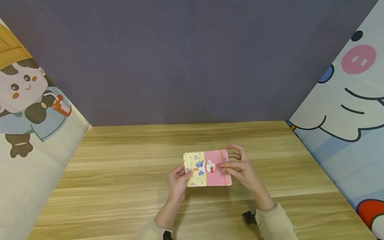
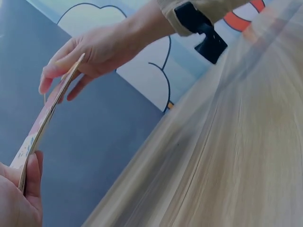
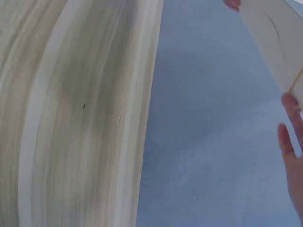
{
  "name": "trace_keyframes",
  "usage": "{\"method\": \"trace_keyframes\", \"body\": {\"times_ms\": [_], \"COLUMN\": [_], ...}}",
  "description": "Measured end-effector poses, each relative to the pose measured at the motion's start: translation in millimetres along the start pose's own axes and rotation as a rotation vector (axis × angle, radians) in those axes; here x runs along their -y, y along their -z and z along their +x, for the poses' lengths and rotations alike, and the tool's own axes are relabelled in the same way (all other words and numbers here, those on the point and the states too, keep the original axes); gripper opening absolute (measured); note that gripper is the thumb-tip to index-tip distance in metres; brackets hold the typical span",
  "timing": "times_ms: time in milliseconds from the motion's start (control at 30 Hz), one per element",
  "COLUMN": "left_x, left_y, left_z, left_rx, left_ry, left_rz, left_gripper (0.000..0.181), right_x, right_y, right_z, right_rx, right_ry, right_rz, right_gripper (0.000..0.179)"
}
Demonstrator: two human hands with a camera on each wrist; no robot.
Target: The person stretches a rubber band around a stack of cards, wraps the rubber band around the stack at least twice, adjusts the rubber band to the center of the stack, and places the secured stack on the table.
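Observation:
A small notebook (image 1: 195, 180), its cover half pale yellow with blue figures and half pink with a white rabbit, is held above the table. My left hand (image 1: 177, 183) grips its yellow end, thumb on the cover and fingers behind. A thin orange elastic band (image 1: 225, 180) runs across the pink end. My right hand (image 1: 244, 170) pinches that band between thumb and forefinger over the cover, its other fingers spread past the edge. Seen edge-on in the left wrist view, the notebook (image 2: 45, 113) is tilted. Its pale back (image 3: 272, 38) shows in the right wrist view.
The wood-grain table (image 1: 120, 166) extends around both hands. A dark grey-blue panel (image 1: 186, 66) stands along its back. Cartoon-printed panels (image 1: 33, 110) flank it left and right. A black strap piece (image 1: 249, 218) hangs by the right cuff.

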State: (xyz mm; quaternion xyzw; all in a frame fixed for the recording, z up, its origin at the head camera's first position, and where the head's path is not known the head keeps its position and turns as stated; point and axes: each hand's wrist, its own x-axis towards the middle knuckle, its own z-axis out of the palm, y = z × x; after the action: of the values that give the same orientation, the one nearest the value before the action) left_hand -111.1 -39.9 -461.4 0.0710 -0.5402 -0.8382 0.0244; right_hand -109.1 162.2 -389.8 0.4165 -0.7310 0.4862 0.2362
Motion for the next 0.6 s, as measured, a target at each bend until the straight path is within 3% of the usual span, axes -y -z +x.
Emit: {"method": "trace_keyframes", "body": {"times_ms": [167,233,467,600], "left_x": [2.3,-6.2,-9.9,-10.7], "left_y": [-3.7,-8.3,-10.8,-11.6], "left_z": [-2.5,-5.7,-6.0,-5.1], "left_rx": [-0.024,-0.068,-0.120,-0.152], "left_ry": [-0.029,0.014,0.072,0.075], "left_rz": [-0.011,0.010,-0.019,-0.033], "left_gripper": [0.036,0.036,0.036,0.036], "right_x": [0,1,5,11], "right_y": [-4,-5,-9,-13], "right_z": [2.7,3.9,5.7,6.6], "right_rx": [-0.093,-0.103,-0.091,-0.050], "right_ry": [0.079,0.101,0.126,0.092], "right_rz": [-0.103,-0.139,-0.188,-0.205], "right_gripper": [0.019,0.019,0.021,0.019]}}
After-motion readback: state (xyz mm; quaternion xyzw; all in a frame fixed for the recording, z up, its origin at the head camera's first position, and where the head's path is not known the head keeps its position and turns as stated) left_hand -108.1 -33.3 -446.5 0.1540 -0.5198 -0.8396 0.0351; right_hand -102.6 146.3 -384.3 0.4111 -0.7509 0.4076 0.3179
